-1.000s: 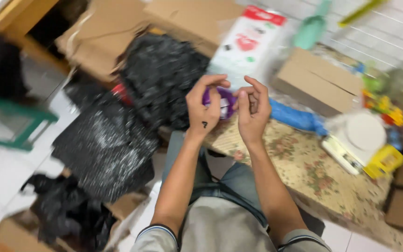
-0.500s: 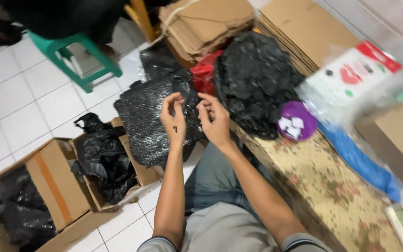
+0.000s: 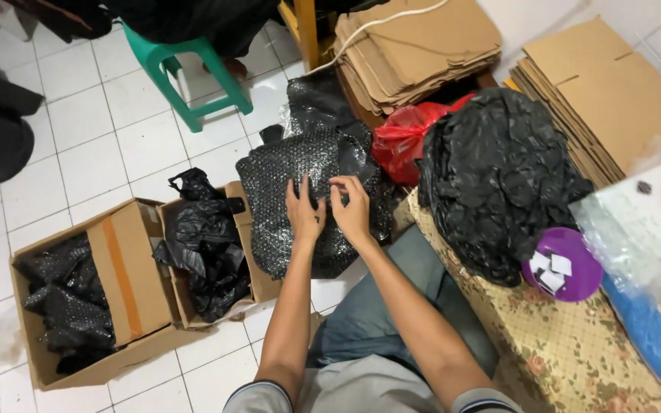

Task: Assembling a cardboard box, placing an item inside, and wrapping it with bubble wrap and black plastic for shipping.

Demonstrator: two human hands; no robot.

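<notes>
Hands meet over a black bubble-wrap sheet [image 3: 311, 195], seen from above by a head camera. Nearest the viewer are the person's grey-blue trousers and both forearms reaching forward. The left hand [image 3: 304, 213] lies palm-down on the sheet, fingers spread and curled at its upper part. The right hand [image 3: 352, 208] sits just beside it, thumb and forefinger narrowed in a pinch; whether anything small is held there cannot be told. The sheet lies straight ahead of both hands, its long axis running away from the person, draped over the rim of an open cardboard box [image 3: 250, 260]. Both hands are about equally near it.

Left of the bubble wrap stand the box of black plastic bags [image 3: 204, 245] and a second cardboard box [image 3: 78, 298] with more dark wrap. Right of it, on a floral mat [image 3: 568, 344], a large crumpled black bag [image 3: 503, 176] sits beside a purple lid [image 3: 564, 264] holding white paper bits. Beyond the bubble wrap lie a red plastic bag [image 3: 407, 138], stacked flat cardboard [image 3: 422, 46] and a green stool [image 3: 193, 76].

Compared with half a second ago, the hands have come down from mid-air onto the sheet, and the view has shifted slightly.
</notes>
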